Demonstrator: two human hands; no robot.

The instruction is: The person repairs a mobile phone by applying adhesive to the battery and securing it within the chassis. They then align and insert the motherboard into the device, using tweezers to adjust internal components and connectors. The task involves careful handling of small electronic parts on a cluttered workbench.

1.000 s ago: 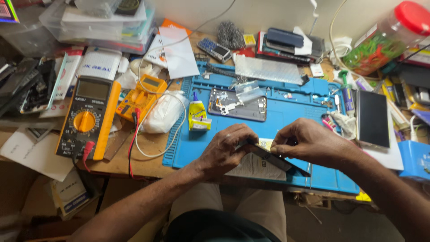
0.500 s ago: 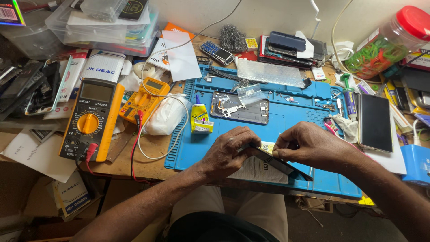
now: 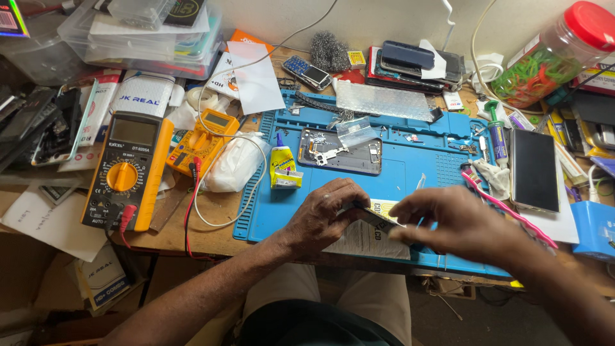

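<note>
Dark, flat and thin, a phone-like part with a yellow sticker [image 3: 378, 218] is held just above the blue silicone work mat [image 3: 410, 166], over a printed paper sheet [image 3: 365, 240]. It is pinched at one end by the left hand [image 3: 323, 214]; the right hand [image 3: 458, 224], blurred, is closed on its other end. The step appears to be working the part open or peeling it. A steady left grip is judged necessary next. An opened phone back [image 3: 339, 150] and a small glue bottle [image 3: 282, 168] lie nearby.
</note>
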